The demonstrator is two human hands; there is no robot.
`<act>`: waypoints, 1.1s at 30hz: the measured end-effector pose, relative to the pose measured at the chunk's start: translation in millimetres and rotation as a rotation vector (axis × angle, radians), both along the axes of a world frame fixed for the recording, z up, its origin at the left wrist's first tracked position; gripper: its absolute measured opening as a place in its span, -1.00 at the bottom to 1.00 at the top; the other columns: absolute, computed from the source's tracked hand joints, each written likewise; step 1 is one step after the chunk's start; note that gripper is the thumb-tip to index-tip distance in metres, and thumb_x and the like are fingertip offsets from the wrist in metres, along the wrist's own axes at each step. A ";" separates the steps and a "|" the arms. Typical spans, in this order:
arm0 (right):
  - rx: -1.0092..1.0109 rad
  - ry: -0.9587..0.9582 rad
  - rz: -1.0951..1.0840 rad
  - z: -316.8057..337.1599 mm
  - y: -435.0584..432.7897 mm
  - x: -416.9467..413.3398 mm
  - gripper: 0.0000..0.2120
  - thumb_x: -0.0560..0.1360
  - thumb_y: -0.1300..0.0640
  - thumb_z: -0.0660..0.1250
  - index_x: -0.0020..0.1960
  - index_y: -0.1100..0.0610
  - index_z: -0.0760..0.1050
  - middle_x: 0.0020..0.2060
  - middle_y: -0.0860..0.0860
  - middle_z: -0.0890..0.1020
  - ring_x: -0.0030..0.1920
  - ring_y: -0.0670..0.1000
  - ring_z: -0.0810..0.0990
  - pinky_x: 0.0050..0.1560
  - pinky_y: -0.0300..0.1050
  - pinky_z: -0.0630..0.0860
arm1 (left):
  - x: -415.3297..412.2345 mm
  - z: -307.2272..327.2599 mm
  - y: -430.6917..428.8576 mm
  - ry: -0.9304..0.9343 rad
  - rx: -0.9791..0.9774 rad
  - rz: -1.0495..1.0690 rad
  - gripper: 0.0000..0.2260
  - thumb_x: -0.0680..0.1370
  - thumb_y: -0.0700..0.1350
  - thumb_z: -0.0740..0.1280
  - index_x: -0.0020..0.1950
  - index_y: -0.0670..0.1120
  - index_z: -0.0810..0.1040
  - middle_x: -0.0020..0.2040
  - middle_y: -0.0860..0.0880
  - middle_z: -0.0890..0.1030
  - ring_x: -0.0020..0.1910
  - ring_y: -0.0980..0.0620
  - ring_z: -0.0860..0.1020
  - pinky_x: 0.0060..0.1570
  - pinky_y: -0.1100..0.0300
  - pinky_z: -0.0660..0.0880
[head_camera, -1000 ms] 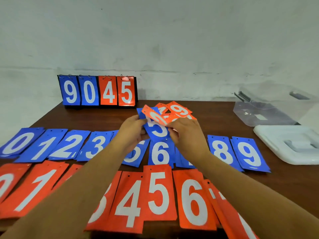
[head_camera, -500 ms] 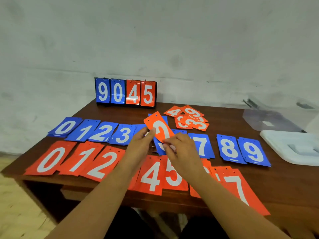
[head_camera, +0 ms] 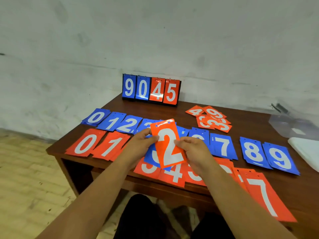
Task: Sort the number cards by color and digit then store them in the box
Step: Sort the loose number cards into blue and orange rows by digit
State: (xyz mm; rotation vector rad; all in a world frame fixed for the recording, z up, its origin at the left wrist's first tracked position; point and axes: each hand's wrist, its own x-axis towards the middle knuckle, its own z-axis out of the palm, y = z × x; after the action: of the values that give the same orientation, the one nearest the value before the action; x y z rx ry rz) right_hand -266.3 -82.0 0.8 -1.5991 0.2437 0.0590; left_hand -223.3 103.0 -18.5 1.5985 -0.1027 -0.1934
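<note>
orange 2 card (head_camera: pixel 168 144) – tilted, held above middle of table (head_camera: pixel 172 112), over blue row (head_camera: pixel 222 145) and orange row (head_camera: pixel 86 144) | left hand (head_camera: pixel 141 145) – pinching card's left edge, thumb on face | right hand (head_camera: pixel 195 150) – pinching right edge likewise | forearms (head_camera: pixel 96 187) – reaching in from near side, converging | loose orange pile (head_camera: pixel 212 119) – far right, near clear box (head_camera: pixel 293 125)

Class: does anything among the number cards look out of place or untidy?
Yes. A heap of orange cards lies jumbled, overlapping at angles, behind the blue row, apart from both ordered rows.
</note>
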 end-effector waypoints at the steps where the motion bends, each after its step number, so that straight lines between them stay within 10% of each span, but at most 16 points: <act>1: 0.002 0.002 0.010 -0.6 3.4 0.7 -0.80 0.51 0.11 0.42 -0.03 0.27 0.61 -0.15 0.10 0.73 -0.15 0.09 0.73 -0.07 0.04 0.66 | 0.6 -0.1 6.5 -0.011 0.049 0.020 -0.86 0.57 -0.07 0.38 0.11 0.01 0.63 0.00 -0.01 0.71 -0.03 -0.04 0.69 0.11 -0.10 0.59; 8: 0.085 -0.017 -0.055 -6.5 23.1 7.4 -0.85 0.53 0.13 0.40 -0.12 0.21 0.54 -0.14 0.13 0.72 -0.16 0.07 0.72 -0.19 -0.04 0.65 | 12.8 7.6 49.6 -0.095 0.157 0.239 -0.87 0.60 -0.16 0.33 0.11 -0.06 0.62 -0.05 -0.05 0.69 -0.06 -0.06 0.67 -0.20 0.18 0.61; 16: -0.073 -0.014 -0.083 -18.8 24.3 12.2 -0.72 0.52 0.09 0.41 -0.02 0.35 0.55 -0.16 0.12 0.72 -0.16 0.07 0.72 -0.06 0.13 0.66 | 31.3 -4.1 110.5 -0.205 0.791 0.344 -0.67 0.57 -0.09 0.37 0.33 -0.09 0.55 0.20 -0.11 0.62 0.17 -0.06 0.55 0.13 0.15 0.41; 23: 0.005 0.092 0.012 -39.0 53.3 7.8 -0.78 0.57 0.04 0.34 -0.09 0.19 0.48 -0.12 0.07 0.72 -0.13 0.04 0.72 -0.06 0.07 0.66 | 37.3 -25.3 97.0 -0.290 0.950 0.303 -0.76 0.53 -0.06 0.42 0.18 -0.02 0.56 -0.02 -0.02 0.65 -0.11 0.04 0.55 -0.18 0.24 0.41; 33: 0.033 0.124 -0.063 -42.3 37.2 6.2 -0.77 0.53 0.03 0.39 0.00 0.21 0.53 -0.12 0.03 0.73 -0.15 0.03 0.73 -0.07 0.08 0.67 | 35.5 -34.5 76.0 -0.410 1.140 0.284 -0.78 0.56 0.04 0.36 0.14 -0.03 0.60 0.06 0.00 0.60 0.03 0.03 0.55 -0.01 0.21 0.45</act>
State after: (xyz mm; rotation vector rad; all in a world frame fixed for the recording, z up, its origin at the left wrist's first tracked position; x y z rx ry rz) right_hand -260.1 -44.9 -41.5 -1.5557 0.3872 0.1133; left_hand -187.8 179.0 -53.0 2.7461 -0.0817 0.3798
